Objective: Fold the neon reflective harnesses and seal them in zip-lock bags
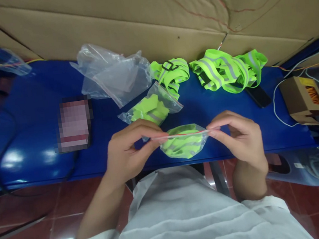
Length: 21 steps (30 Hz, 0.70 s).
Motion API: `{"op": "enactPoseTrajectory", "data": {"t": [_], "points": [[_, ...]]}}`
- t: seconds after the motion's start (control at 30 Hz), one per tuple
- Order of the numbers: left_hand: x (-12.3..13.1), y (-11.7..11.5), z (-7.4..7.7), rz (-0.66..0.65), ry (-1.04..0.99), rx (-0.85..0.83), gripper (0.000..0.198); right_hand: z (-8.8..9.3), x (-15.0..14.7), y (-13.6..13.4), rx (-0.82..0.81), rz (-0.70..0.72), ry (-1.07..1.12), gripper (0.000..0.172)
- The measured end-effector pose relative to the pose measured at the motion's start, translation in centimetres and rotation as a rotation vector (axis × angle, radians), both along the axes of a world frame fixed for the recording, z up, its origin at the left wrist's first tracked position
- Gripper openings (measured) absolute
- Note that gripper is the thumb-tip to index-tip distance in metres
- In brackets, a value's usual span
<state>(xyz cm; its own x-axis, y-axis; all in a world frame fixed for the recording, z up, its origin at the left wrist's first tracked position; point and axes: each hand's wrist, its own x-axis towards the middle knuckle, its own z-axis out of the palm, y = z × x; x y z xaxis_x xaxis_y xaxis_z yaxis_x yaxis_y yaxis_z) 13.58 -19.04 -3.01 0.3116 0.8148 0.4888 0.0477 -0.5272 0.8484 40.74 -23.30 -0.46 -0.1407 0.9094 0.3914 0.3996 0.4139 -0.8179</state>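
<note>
Both hands hold a small clear zip bag (184, 143) stuffed with a neon yellow-green reflective band, just above the near edge of the blue table (33, 153). My left hand (128, 151) pinches the left end of the bag's red-lined top strip. My right hand (240, 135) pinches the right end. Behind it lies a second bagged band (150, 109). Further back lie two loose reflective bands, one with a black buckle (171, 74) and a bigger heap (228, 70).
A pile of empty clear bags (111, 73) lies at the back left by the cardboard wall. A blurred-out flat object (74, 123) sits on the left. A black phone (258, 95), white cable and small cardboard box (305, 99) are on the right.
</note>
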Motion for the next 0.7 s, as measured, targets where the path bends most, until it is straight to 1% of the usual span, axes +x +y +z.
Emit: {"op": "enactPoseTrajectory", "data": {"t": [0.1, 0.2, 0.23, 0.3, 0.33, 0.37, 0.4, 0.47, 0.5, 0.53, 0.57, 0.6, 0.63, 0.7], "points": [[-0.3, 0.0, -0.4, -0.059, -0.045, -0.052, 0.01, -0.3, 0.1, -0.1, -0.003, -0.013, 0.057, 0.017], [-0.5, -0.2, -0.8, -0.021, -0.076, -0.058, 0.006, -0.7, 0.0, -0.2, 0.0, -0.014, 0.085, 0.016], [-0.6, -0.4, -0.9, -0.001, -0.085, -0.058, 0.008, -0.8, -0.1, -0.2, -0.002, -0.014, 0.09, 0.017], [-0.5, -0.6, -1.5, 0.011, -0.109, -0.071, 0.012, -1.0, -0.3, -0.1, -0.006, -0.011, 0.121, 0.019], [-0.4, -0.8, -1.9, -0.001, -0.134, -0.085, 0.011, -1.2, -0.3, -0.1, -0.005, -0.001, 0.154, 0.019], [-0.2, -1.0, -2.4, -0.029, -0.165, -0.11, 0.02, -1.2, -0.5, -0.1, -0.006, 0.017, 0.197, 0.018], [0.0, -1.3, -3.0, -0.078, -0.189, -0.144, 0.044, -1.3, -0.6, -0.2, -0.012, 0.04, 0.247, 0.016], [0.6, -2.0, -4.2, -0.193, -0.185, -0.232, 0.102, -1.2, -0.9, -0.3, -0.033, 0.102, 0.346, 0.011], [0.9, -2.5, -4.7, -0.215, -0.152, -0.264, 0.113, -1.0, -1.1, -0.4, -0.047, 0.147, 0.381, 0.009], [1.0, -3.0, -5.1, -0.205, -0.125, -0.277, 0.114, -0.7, -1.4, -0.4, -0.061, 0.203, 0.405, 0.009], [1.0, -3.4, -5.4, -0.158, -0.116, -0.265, 0.104, -0.4, -1.7, -0.3, -0.071, 0.262, 0.42, 0.008], [0.7, -3.7, -5.6, -0.079, -0.137, -0.235, 0.092, 0.1, -2.1, -0.1, -0.078, 0.317, 0.432, 0.009], [0.3, -3.9, -5.6, 0.029, -0.184, -0.192, 0.082, 0.6, -2.5, 0.4, -0.088, 0.366, 0.443, 0.012], [-1.2, -3.8, -5.2, 0.233, -0.22, -0.134, 0.074, 1.5, -3.8, 2.1, -0.107, 0.407, 0.452, 0.024]]}}
